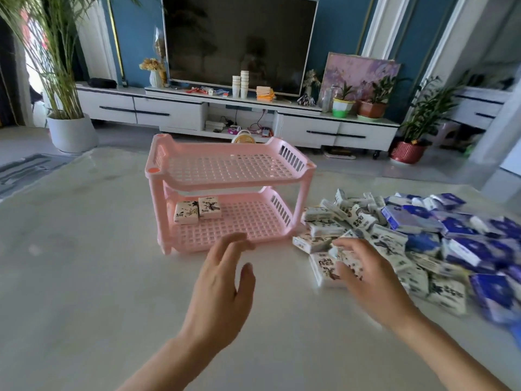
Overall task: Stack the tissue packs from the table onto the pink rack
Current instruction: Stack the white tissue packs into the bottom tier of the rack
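Two bare forearms reach in over the pale desk (84,277), in front of the pink rack (234,184). The left hand (222,289) hovers just before the rack's lower tier, fingers straight and loosely spread, holding nothing. The right hand (369,280) is in front and to the right of the rack, its fingers curled over a white printed pack (324,268) at the near edge of the pile of tissue packs (394,238). Motion blur hides whether it already grips that pack.

The pile, white packs mixed with blue ones, lies on the desk just right of the rack. Two white packs (197,210) sit side by side at the back left of the rack's lower tier. Its upper tier holds none.

By my reading, the step in hand is picking up another pack, and the job has barely begun. The next move calls for a firm pinch on one pack alone, then carrying it left, under the upper tier, to set it beside the pair.
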